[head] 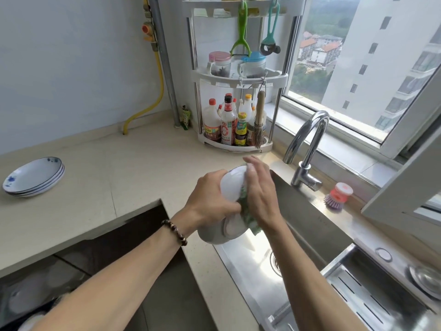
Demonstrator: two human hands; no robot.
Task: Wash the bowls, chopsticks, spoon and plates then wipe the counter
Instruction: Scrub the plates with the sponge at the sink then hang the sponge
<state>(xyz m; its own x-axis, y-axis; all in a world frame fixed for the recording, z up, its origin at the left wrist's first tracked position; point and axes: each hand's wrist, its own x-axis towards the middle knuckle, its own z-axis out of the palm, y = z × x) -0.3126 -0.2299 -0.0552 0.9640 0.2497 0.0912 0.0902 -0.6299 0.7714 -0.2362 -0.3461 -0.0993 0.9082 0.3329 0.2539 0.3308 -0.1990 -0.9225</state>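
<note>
Bowls [229, 187], white, held tilted on edge over the near-left corner of the sink [248, 266]; at least two seem stacked, one nested behind the other, exact count unclear; left hand [210, 201] curls round the outer wall of the upper bowl, beaded bracelet [175, 231] on that wrist; right hand [261, 192] lies flat-fingered against the bowl's inside, pressing a green cloth [248, 216] into it, cloth edge hanging below the palm; both forearms reach in from the lower frame.

Sink basin steel, drain [275, 262] partly hidden by the right forearm; slotted steel tray [372, 297] sits in the right part of the sink; dark open space [95, 254] below the surface edge at lower left, contents blurred.

Surface [119, 173] pale stone; stack of blue-patterned plates [34, 176] at far left, well apart from the hands; curved chrome faucet [307, 149] behind the sink, no water visible from the spout; red-and-purple dish brush [338, 195] on the ledge just right of the faucet base.

Far corner: white tiered rack [238, 75]; sauce bottles [229, 125] and a bamboo whisk brush [259, 123] on its bottom shelf; two lidded jars [236, 64] on the middle shelf; green peeler [242, 32] and teal tool [270, 32] hanging from the top; yellow hose [157, 87] along the wall; window [358, 68] at right, buildings outside.
</note>
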